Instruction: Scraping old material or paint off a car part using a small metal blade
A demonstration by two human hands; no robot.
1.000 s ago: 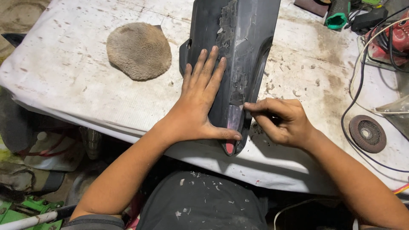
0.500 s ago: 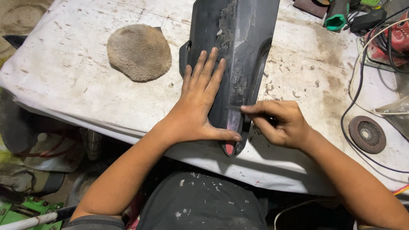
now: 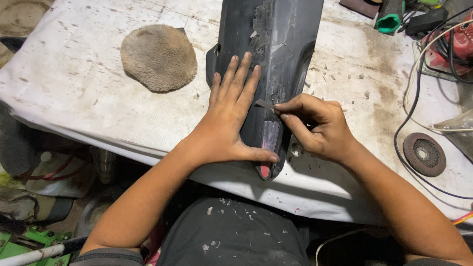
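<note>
No packages, labels, signs, screens in view.

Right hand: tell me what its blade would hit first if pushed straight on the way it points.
The right hand points its small blade leftward across the black panel; it would probably meet the left hand fingers first.

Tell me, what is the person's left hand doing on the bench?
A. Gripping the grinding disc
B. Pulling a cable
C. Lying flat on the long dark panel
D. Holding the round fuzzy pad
C: the left hand lies spread flat on the dark panel, while the right hand pinches a small blade against it; the fuzzy pad and grinding disc lie untouched on the table.
</note>
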